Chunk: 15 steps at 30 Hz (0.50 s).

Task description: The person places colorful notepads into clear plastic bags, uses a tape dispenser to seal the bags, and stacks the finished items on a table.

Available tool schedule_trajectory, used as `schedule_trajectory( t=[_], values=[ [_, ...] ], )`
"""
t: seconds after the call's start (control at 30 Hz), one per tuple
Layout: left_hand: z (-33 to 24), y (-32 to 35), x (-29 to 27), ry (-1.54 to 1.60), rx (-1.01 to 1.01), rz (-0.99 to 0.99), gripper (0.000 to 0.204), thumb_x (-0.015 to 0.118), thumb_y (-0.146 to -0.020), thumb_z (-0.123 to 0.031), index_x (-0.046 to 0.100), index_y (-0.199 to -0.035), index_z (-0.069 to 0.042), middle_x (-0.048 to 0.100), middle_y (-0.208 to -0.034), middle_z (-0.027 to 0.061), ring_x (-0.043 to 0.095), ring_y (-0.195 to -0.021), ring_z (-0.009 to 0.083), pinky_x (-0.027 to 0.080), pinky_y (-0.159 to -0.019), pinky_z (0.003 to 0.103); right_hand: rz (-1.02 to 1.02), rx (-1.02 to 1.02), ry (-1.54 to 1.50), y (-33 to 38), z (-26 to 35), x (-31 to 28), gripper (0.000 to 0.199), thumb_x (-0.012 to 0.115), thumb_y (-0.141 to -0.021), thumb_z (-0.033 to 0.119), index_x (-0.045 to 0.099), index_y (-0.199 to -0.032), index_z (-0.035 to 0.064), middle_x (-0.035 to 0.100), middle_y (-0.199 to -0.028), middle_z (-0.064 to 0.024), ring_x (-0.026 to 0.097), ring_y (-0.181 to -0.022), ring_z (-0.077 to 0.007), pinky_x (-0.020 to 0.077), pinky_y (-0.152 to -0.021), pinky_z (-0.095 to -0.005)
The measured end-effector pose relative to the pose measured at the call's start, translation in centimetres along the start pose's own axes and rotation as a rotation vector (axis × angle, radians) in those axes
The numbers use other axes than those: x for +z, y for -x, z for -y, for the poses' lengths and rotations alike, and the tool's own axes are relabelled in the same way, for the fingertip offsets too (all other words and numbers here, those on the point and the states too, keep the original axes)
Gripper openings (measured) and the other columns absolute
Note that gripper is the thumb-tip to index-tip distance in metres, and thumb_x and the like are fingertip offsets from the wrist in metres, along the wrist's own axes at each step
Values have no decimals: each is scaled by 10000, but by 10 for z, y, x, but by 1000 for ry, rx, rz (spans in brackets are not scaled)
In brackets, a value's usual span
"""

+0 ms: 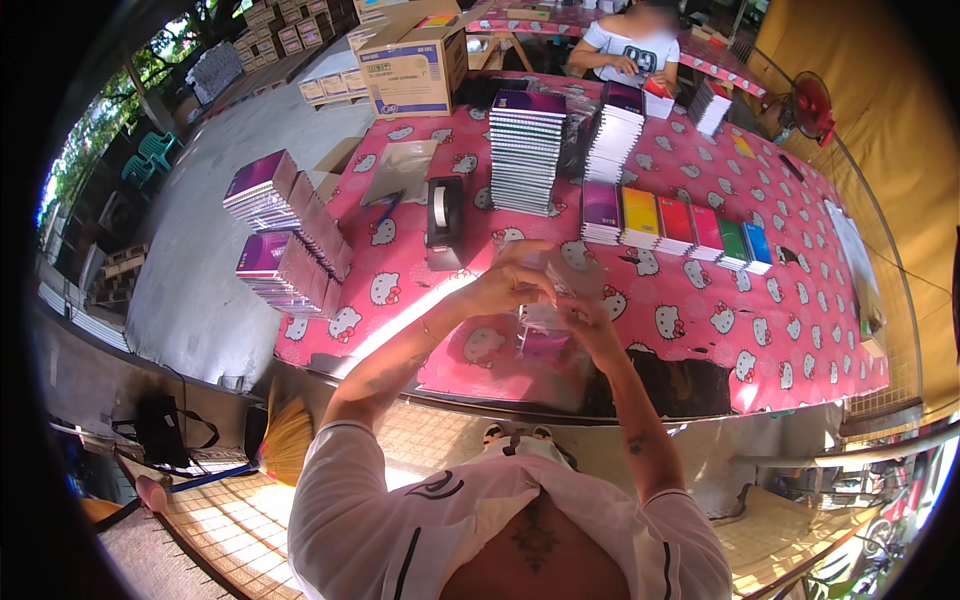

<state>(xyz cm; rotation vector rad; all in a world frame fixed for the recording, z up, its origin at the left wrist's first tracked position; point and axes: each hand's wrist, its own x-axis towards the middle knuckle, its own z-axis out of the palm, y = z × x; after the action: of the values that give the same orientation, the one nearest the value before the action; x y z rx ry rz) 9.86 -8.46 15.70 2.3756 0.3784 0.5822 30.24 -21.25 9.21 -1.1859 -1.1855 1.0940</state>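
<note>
The worktop (700,340) wears a pink cloth printed with white cat faces, and its near edge runs just in front of the person's chest, with a woven mat on the floor below. Open cloth lies to the right of the hands, reaching toward the far right edge; to the left there is less room, since slanting piles of purple-covered notebooks (285,235) crowd that corner.

Both hands are raised together above the near middle of the worktop. Between them is a clear plastic sleeve (560,275), held up off the cloth with its long axis roughly upright and its lower end hanging toward a purple notebook (548,343) that lies flat on the cloth right beneath (glare makes the sleeve's outline hard to follow, so its tilt is only probable). The left hand (510,283) has its fingers curled and pinching the sleeve's upper left edge. The right hand (590,318) grips the sleeve's right side, fingers bent close together around it.

Beyond the hands stand a black tape dispenser (443,222), a tall stack of spiral notebooks (525,150), and a row of coloured notebooks (680,225) in purple, yellow, red, pink, green and blue. Another person (630,50) sits at the far end.
</note>
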Motion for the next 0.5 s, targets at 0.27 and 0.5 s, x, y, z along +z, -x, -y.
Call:
schedule_trajectory(
  t=[0.27,0.5],
  values=[
    [26,-8,60,-49,-95,-246,579,813,-786,-156,601,-1321,-212,168,-1605,202,240,-1462,405,325,-1123,509,109,98,-70,-8,-6,12,665,743,-874,107,442,-1466,86,584,-1245,-81,545,-1142,-159,480,-928,-305],
    [31,2,38,651,-479,47,717,762,-873,-329,463,-1459,-44,565,-1365,183,515,-1301,287,472,-995,473,197,140,-221,-46,-28,-18,687,781,-864,156,449,-1461,82,577,-1251,-96,541,-1171,-182,466,-965,-314]
  ],
)
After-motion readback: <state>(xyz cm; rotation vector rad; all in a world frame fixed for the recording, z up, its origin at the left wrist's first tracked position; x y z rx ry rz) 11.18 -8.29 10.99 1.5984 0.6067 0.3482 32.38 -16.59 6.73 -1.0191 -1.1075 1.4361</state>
